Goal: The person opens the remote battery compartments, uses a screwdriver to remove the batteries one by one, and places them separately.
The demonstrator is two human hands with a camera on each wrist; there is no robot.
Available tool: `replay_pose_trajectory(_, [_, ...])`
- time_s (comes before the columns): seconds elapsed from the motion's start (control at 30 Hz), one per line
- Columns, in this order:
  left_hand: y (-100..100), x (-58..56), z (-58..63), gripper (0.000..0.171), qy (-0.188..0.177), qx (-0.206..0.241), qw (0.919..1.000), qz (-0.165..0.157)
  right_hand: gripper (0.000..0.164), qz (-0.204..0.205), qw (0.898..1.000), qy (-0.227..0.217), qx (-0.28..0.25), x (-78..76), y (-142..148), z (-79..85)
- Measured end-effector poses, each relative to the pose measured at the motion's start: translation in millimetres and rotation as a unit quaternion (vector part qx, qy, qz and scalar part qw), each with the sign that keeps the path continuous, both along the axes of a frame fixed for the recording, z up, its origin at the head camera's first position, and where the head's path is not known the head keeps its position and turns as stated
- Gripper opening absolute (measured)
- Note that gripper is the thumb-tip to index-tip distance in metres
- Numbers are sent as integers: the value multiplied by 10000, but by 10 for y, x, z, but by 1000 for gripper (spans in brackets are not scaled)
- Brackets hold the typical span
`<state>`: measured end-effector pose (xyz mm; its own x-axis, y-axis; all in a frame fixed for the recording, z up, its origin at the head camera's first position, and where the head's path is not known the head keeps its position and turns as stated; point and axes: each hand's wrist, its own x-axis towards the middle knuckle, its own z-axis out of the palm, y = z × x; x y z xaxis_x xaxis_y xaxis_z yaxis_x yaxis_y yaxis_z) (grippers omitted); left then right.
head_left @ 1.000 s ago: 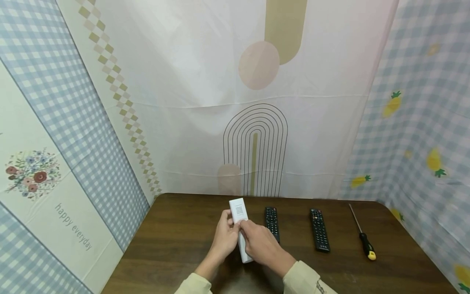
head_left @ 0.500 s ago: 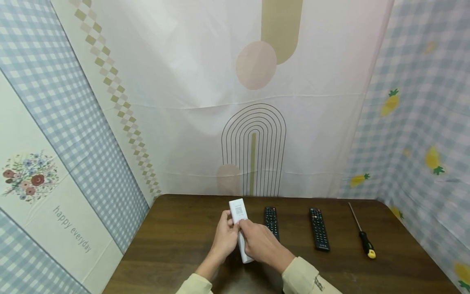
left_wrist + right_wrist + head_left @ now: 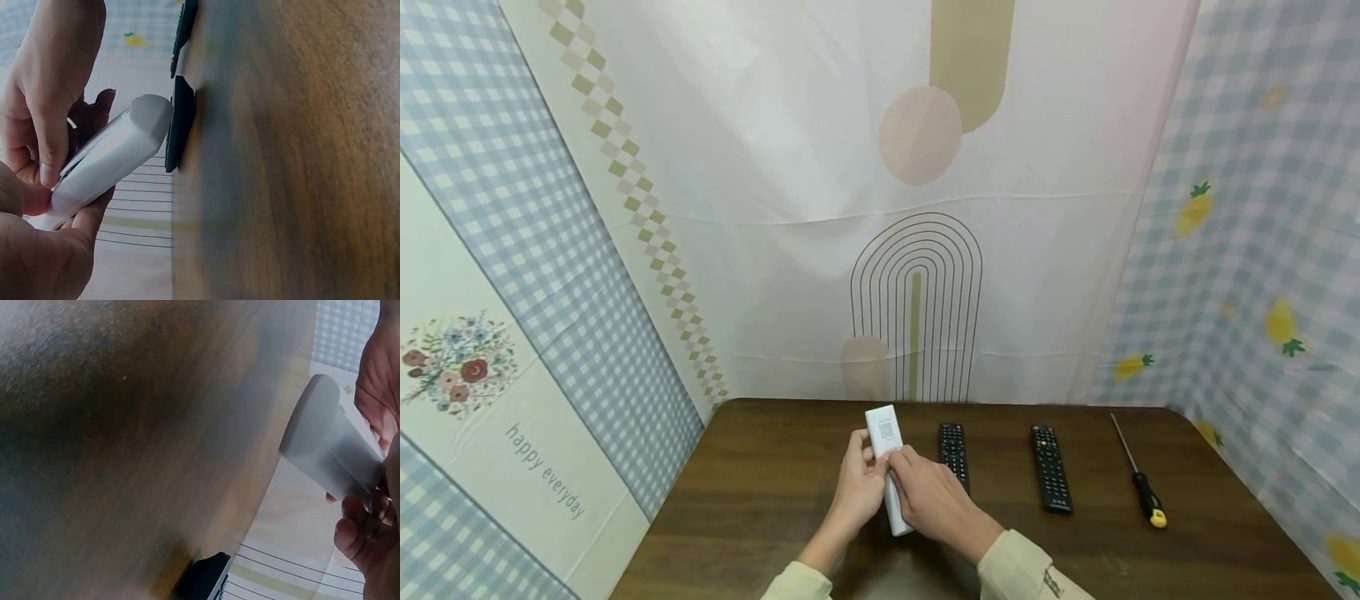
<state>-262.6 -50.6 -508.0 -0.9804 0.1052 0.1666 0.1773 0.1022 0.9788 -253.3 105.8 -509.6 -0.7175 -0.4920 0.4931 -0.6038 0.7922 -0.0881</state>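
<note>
A white remote control [image 3: 884, 429] with a printed square code on its upward face is held over the table, its far end tipped away. My left hand [image 3: 858, 487] grips it from the left side, fingers beneath and thumb on top. The right hand [image 3: 936, 497] lies over its middle, pinching there with thumb and finger tips close to the left thumb. In the left wrist view, a thin dark slit runs along the top of the white remote [image 3: 115, 150] by the right fingertips. From the right wrist, its rounded near end [image 3: 315, 419] shows; the hands hide its middle.
A black remote control [image 3: 953, 454] lies just right of the hands, partly covered by the right hand. Farther right on the brown wooden table [image 3: 737, 483] are another black remote [image 3: 1052, 468] and a screwdriver [image 3: 1146, 496] with a black and yellow handle. Patterned cloth [image 3: 790, 275] hangs behind.
Both hands keep their hold on the white remote in nearly the same place. The head view has shifted slightly.
</note>
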Motion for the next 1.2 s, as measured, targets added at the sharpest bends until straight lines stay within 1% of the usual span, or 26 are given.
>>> replay_pose_trajectory(0.1, [-3, -4, 3, 42, -18, 6, 10000, 11, 5, -17, 9998, 221, -15, 7, 1, 13])
replay_pose_trajectory(0.3, [2, 5, 11, 41, -63, -6, 10000, 44, 4, 63, 9997, 147, -192, 31, -2, 17])
replay_pose_trajectory(0.4, [0, 15, 16, 41, -91, 62, 9999, 5, 3, 90, 9994, 95, -307, 39, 3, 8])
replay_pose_trajectory(0.5, [-6, 18, 19, 42, -112, 134, 9998, -71, 6, 128, 9985, 74, -519, 46, 16, 11])
replay_pose_trajectory(0.67, [-26, 8, 23, 43, -175, 255, 9995, -120, 12, 343, 9953, 39, -904, 57, 55, 44])
replay_pose_trajectory(0.8, [-41, 2, 20, 43, -210, 282, 9994, -75, 12, 550, 9939, -2, -954, 62, 82, 59])
replay_pose_trajectory(0.9, [-45, 1, 18, 43, -215, 266, 9994, -71, 11, 689, 9930, -174, -945, 70, 98, 70])
replay_pose_trajectory(1.1, [-44, 4, 14, 41, -213, 314, 9992, -78, 10, 849, 9874, -806, -1069, 86, 127, 86])
replay_pose_trajectory(1.2, [-44, 8, 14, 40, -247, 362, 9990, -72, 11, 913, 9852, -931, -1111, 91, 134, 88])
